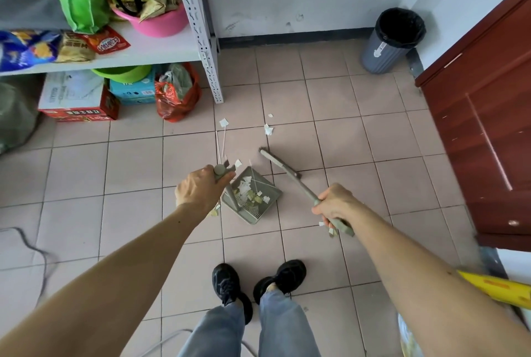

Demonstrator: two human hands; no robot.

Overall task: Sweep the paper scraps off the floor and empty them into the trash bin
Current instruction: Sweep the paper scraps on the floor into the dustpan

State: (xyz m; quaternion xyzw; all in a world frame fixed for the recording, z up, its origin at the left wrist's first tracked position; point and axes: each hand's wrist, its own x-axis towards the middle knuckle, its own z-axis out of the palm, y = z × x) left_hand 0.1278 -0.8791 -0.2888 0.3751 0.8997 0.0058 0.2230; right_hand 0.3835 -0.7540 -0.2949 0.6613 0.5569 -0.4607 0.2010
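A grey-green dustpan [270, 198] rests on the tiled floor ahead of my feet, holding several white and yellowish paper scraps [249, 194]. My left hand [198, 188] grips the top of its upright handle. My right hand [334, 204] holds the handle of a matching broom [280, 165], whose head lies on the floor just right of the pan. Loose scraps [268, 129] and thin white sticks [222, 141] lie on the tiles beyond the pan. A grey trash bin [376, 56] with a black liner stands in the far right corner.
A white metal shelf [207, 49] with snack bags, a pink basin and boxes fills the left side. A dark red door [488, 126] stands at the right. A cable [31, 247] runs over the floor at the left. A yellow object [500, 289] is at the lower right.
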